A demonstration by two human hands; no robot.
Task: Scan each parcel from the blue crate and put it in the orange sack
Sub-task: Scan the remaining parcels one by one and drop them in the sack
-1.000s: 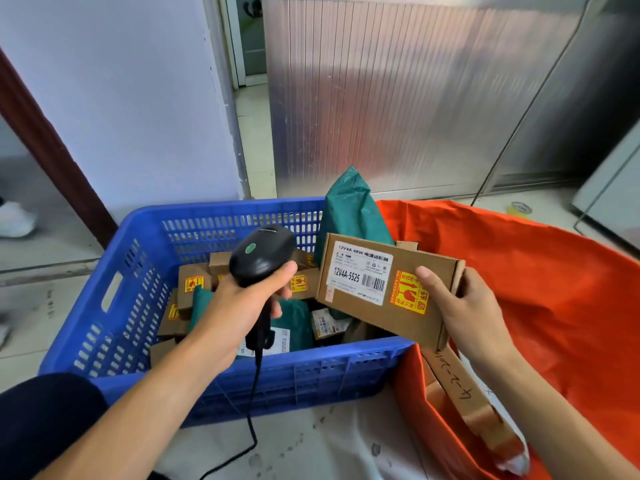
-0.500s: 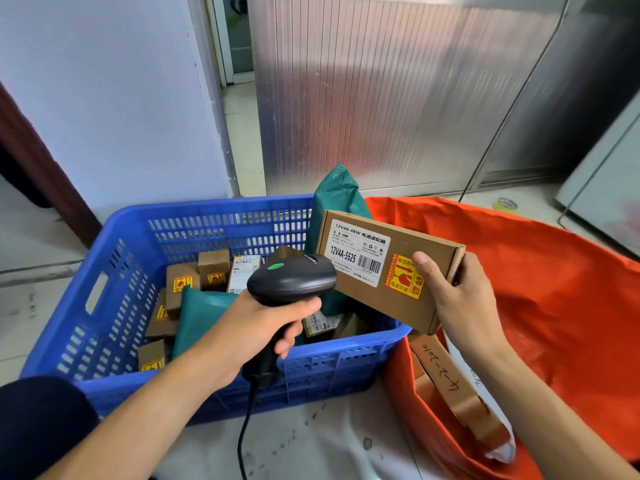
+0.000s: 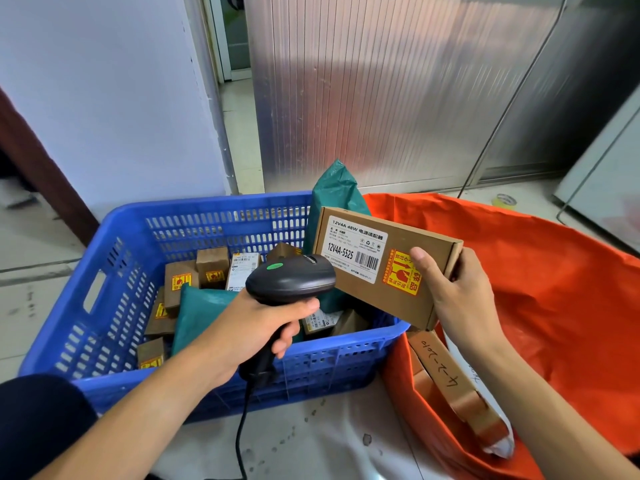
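**Fingers (image 3: 424,263) pinch a parcel (image 3: 394,301) mid-scan — most of the work left**

The right hand (image 3: 460,296) holds the flat cardboard parcel by its end, above where the blue crate (image 3: 214,206) meets the orange sack (image 3: 554,289). The left hand (image 3: 252,327) is wrapped round the handle of the scanner (image 3: 291,278), whose head sits just beside the barcode (image 3: 367,261). This parcel looks to be under scan, not yet dropped. A taped parcel (image 3: 446,379) lies in the sack. Small boxes (image 3: 213,261) and green mailers (image 3: 201,306) wait in the crate — most appears left.

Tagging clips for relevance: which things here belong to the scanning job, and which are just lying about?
Job: scanner in left hand, cardboard box in right hand, blue crate, green mailer, orange sack.
Lying about: tape roll, metal panel.
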